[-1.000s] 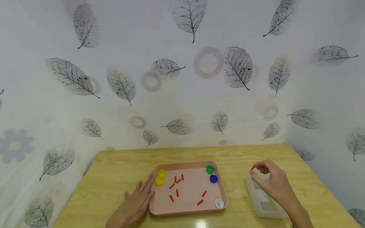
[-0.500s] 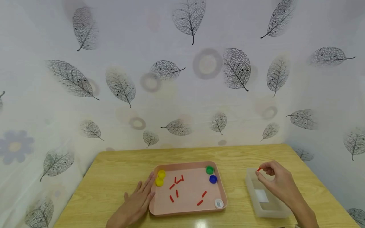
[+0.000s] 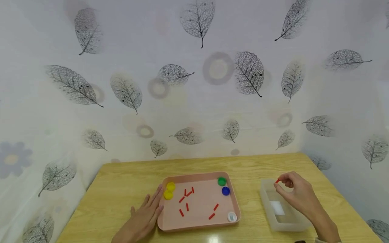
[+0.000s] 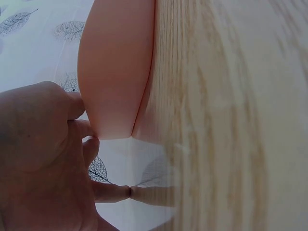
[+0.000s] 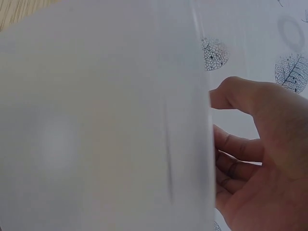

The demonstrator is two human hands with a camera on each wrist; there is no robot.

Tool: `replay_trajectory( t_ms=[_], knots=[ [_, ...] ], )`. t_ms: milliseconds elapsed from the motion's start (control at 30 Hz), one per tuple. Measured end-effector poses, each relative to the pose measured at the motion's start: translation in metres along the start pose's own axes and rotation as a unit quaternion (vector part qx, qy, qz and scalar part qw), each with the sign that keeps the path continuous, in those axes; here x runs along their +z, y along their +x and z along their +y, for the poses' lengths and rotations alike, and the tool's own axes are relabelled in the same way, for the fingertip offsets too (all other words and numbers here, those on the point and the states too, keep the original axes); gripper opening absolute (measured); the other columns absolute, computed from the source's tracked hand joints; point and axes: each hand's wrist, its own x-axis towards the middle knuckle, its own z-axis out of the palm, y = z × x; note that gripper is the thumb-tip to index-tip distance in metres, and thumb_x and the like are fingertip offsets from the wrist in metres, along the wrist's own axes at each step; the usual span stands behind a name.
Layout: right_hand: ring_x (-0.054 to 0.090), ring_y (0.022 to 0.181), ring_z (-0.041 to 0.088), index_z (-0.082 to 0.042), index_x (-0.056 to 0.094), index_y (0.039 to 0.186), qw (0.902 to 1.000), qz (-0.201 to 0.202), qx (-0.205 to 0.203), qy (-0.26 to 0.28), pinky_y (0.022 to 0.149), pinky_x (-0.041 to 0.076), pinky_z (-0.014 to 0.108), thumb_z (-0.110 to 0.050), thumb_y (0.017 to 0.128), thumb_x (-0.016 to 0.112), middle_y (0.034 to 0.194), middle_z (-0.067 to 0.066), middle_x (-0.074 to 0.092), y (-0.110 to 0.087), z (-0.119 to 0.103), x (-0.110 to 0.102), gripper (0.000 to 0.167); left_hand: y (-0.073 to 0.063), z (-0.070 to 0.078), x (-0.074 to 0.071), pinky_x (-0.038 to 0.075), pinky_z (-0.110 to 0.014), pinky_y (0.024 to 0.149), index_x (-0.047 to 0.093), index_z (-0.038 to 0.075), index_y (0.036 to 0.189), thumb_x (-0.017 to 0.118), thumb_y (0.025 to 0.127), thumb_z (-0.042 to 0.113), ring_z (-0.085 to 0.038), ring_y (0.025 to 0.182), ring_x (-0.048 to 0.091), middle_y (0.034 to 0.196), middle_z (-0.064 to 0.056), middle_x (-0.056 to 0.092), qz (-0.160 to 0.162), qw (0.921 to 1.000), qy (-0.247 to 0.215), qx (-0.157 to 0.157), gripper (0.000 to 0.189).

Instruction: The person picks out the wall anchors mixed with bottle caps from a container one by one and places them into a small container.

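Straight fingers (image 3: 157,195) of the left hand (image 3: 140,217) touch the pink tray (image 3: 200,217) at its left edge, thumb spread; eight red sticks (image 3: 187,207) lie inside. Open bench (image 3: 250,197) separates it from the translucent box (image 3: 268,207), near whose far end the right hand (image 3: 297,194) pinches another red stick (image 3: 277,181) (thumb and forefinger almost meeting), forearm slanting in.

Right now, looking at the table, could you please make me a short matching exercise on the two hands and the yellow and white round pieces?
Column one
1. Left hand
2. Right hand
3. Yellow round pieces
4. White round piece

Column two
A. Near right corner inside the pink tray
B. Pinches a small red stick
C. Far left corner inside the tray
D. Fingers touch the tray's left side

Right pairs: 1-D, 2-B, 3-C, 4-A
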Motion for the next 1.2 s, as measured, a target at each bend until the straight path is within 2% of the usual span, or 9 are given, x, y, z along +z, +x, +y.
replay_trajectory(
  t_ms=[267, 567, 733, 967, 1200],
  knots=[
    [0.051, 0.071, 0.001, -0.007, 0.070, 0.094, 0.9999, -0.011, 0.010, 0.001, 0.062, 0.051, 0.030, -0.008, 0.080, 0.086, 0.084, -0.002, 0.061, 0.000, 0.003, -0.001, 0.021, -0.001, 0.002, -0.001, 0.010, -0.094, 0.092, 0.012, 0.028, 0.167, 0.027, 0.112, 0.048, -0.051, 0.149, 0.025, 0.171, 0.007, 0.009, -0.003, 1.0000, -0.002, -0.001, 0.060],
    [0.056, 0.071, 0.010, -0.004, 0.071, 0.095, 0.9998, -0.015, 0.008, -0.004, 0.062, 0.051, 0.029, -0.007, 0.080, 0.085, 0.085, 0.000, 0.063, -0.001, 0.003, -0.003, 0.020, -0.001, 0.002, -0.002, 0.010, -0.093, 0.092, 0.012, 0.028, 0.167, 0.027, 0.112, 0.048, -0.050, 0.149, 0.025, 0.172, 0.006, 0.010, -0.001, 1.0000, -0.001, -0.001, 0.060],
    [0.054, 0.072, 0.004, -0.004, 0.072, 0.095, 0.9999, -0.011, 0.002, -0.003, 0.062, 0.052, 0.031, -0.006, 0.080, 0.086, 0.086, -0.001, 0.064, 0.000, 0.005, -0.003, 0.021, 0.000, 0.002, -0.002, 0.009, -0.093, 0.093, 0.012, 0.028, 0.167, 0.027, 0.112, 0.048, -0.050, 0.149, 0.024, 0.171, 0.006, 0.010, -0.002, 1.0000, -0.004, -0.004, 0.060],
    [0.059, 0.074, 0.018, -0.005, 0.072, 0.096, 0.9998, -0.017, 0.007, -0.001, 0.063, 0.052, 0.031, -0.007, 0.081, 0.085, 0.087, -0.002, 0.063, 0.001, 0.002, -0.003, 0.019, 0.000, 0.003, -0.002, 0.008, -0.093, 0.093, 0.011, 0.028, 0.167, 0.027, 0.112, 0.048, -0.051, 0.149, 0.023, 0.172, 0.006, 0.008, -0.007, 0.9999, -0.007, -0.008, 0.060],
    [0.061, 0.075, 0.018, -0.005, 0.072, 0.097, 0.9999, -0.009, -0.007, 0.011, 0.065, 0.052, 0.025, -0.007, 0.082, 0.084, 0.087, 0.000, 0.064, 0.003, -0.007, 0.000, 0.020, 0.001, 0.002, -0.002, 0.008, -0.094, 0.092, 0.011, 0.027, 0.167, 0.028, 0.113, 0.046, -0.053, 0.149, 0.023, 0.172, 0.006, 0.007, -0.010, 0.9999, -0.007, -0.002, 0.060]
  ],
)
